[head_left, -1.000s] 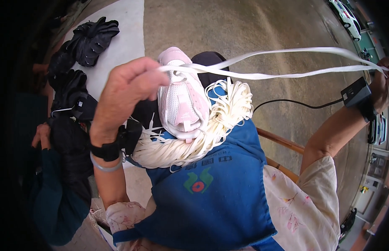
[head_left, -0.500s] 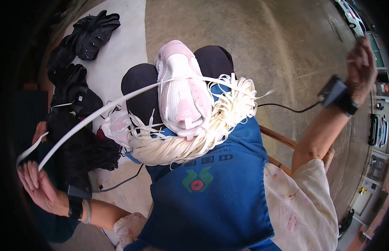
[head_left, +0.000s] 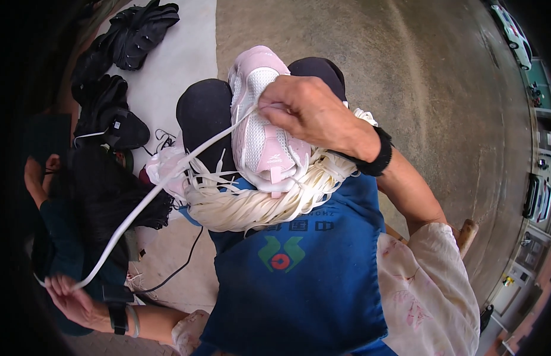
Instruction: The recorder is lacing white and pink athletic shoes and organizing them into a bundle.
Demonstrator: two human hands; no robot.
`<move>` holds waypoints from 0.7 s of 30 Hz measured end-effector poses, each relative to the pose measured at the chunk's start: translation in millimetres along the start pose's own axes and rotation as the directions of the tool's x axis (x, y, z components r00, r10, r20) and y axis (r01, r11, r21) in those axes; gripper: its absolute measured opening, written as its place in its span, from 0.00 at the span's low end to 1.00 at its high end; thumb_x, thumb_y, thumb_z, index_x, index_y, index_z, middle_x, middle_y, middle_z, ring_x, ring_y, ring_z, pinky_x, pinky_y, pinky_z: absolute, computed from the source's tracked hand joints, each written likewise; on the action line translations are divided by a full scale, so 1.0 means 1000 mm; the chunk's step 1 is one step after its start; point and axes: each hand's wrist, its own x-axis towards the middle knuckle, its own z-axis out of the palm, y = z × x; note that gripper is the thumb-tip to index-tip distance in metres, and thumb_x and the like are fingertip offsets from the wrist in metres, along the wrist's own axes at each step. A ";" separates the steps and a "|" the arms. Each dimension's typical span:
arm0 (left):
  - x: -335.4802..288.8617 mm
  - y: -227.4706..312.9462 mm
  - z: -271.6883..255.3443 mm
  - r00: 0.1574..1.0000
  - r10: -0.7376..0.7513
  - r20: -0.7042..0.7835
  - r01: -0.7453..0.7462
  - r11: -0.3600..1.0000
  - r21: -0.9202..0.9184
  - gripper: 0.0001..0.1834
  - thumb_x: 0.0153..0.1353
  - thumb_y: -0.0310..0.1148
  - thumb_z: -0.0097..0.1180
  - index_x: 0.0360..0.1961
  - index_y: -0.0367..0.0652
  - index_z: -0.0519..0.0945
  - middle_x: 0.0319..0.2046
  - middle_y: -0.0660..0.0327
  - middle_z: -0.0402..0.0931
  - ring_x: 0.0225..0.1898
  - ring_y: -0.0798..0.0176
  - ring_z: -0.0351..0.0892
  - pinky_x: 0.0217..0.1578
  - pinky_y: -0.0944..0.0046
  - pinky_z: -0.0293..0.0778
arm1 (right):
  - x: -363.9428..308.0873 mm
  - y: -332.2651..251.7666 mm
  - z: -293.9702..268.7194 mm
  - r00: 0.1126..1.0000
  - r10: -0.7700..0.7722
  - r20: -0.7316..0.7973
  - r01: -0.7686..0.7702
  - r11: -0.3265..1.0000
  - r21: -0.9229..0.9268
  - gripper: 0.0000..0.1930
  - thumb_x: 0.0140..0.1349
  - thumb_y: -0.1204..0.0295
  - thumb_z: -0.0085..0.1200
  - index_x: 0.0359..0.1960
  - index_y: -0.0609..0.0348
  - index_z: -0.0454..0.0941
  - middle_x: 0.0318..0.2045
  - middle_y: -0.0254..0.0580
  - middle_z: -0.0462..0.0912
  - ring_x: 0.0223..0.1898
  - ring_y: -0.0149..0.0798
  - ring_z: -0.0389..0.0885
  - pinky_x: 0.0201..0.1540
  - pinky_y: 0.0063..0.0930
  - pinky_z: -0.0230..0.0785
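A pink and white sneaker point(head_left: 265, 133) rests on my lap between my dark-clad knees, its heel toward me. Over its upper, my right hand point(head_left: 314, 110) is closed in a pinch on a white shoelace point(head_left: 136, 212). From there the lace runs in a long curve down to the left. My left hand point(head_left: 71, 302) grips it near the lower left, arm stretched out. A thick bundle of cream laces point(head_left: 240, 210) lies across my lap behind the heel, partly covered by my right wrist. Another pink shoe point(head_left: 167, 169) sits left of my knee.
Black shoes point(head_left: 124, 127) and dark strap-like pieces point(head_left: 142, 38) lie on a white sheet point(head_left: 189, 35) to the left. Beside them are a co-worker's hand point(head_left: 33, 178) and dark sleeve. My blue apron point(head_left: 293, 296) covers my front. A thin black cable point(head_left: 180, 267) runs from my left wrist.
My right hand has swung in from the far right to the sneaker and pinches the lace. My left hand is lower and slightly further right, still with the lace.
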 end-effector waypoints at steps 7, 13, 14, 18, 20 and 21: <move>0.005 -0.184 0.169 0.923 -0.383 -0.030 0.352 0.812 0.465 0.11 0.68 0.34 0.45 0.40 0.38 0.76 0.18 0.73 0.58 0.15 0.81 0.51 0.11 0.78 0.47 | 0.015 0.011 0.004 0.999 0.032 -0.024 -0.035 0.989 -0.147 0.03 0.53 0.77 0.57 0.27 0.63 0.77 0.26 0.48 0.79 0.26 0.48 0.78 0.30 0.35 0.70; -0.007 -0.257 0.233 0.798 -0.556 0.235 0.266 0.674 0.689 0.12 0.66 0.35 0.48 0.37 0.38 0.79 0.19 0.72 0.65 0.20 0.80 0.59 0.21 0.77 0.57 | -0.020 0.000 -0.027 0.908 0.404 0.111 -0.418 0.891 0.178 0.06 0.55 0.74 0.55 0.27 0.66 0.77 0.23 0.49 0.77 0.25 0.47 0.78 0.31 0.37 0.69; -0.004 -0.261 0.238 0.741 -0.637 0.212 0.295 0.593 0.749 0.12 0.66 0.34 0.48 0.37 0.36 0.79 0.23 0.67 0.73 0.24 0.78 0.66 0.28 0.75 0.63 | -0.026 0.004 -0.022 0.941 0.334 0.048 -0.337 0.928 0.158 0.05 0.55 0.75 0.54 0.27 0.67 0.77 0.24 0.49 0.78 0.26 0.48 0.78 0.31 0.36 0.70; 0.000 -0.280 0.240 0.734 -0.603 0.312 0.077 0.531 0.844 0.14 0.66 0.34 0.48 0.38 0.32 0.78 0.26 0.62 0.77 0.30 0.71 0.72 0.35 0.70 0.70 | -0.029 0.015 -0.010 0.969 0.237 -0.073 -0.233 0.971 0.053 0.05 0.54 0.77 0.53 0.28 0.68 0.78 0.24 0.50 0.78 0.27 0.49 0.78 0.33 0.36 0.70; -0.003 -0.289 0.238 0.746 -0.566 0.351 0.049 0.573 0.818 0.14 0.66 0.34 0.48 0.38 0.32 0.79 0.27 0.61 0.78 0.30 0.71 0.73 0.35 0.70 0.70 | -0.027 0.024 -0.009 0.970 0.222 -0.098 -0.221 0.975 0.023 0.05 0.54 0.77 0.53 0.29 0.68 0.78 0.24 0.50 0.78 0.27 0.49 0.78 0.33 0.36 0.70; -0.003 -0.291 0.238 0.762 -0.521 0.386 0.021 0.615 0.788 0.14 0.66 0.34 0.48 0.38 0.33 0.79 0.28 0.60 0.79 0.30 0.71 0.73 0.35 0.70 0.70 | -0.025 0.029 -0.009 0.972 0.217 -0.093 -0.217 0.976 0.015 0.05 0.56 0.76 0.54 0.31 0.67 0.78 0.26 0.48 0.79 0.27 0.44 0.78 0.32 0.33 0.71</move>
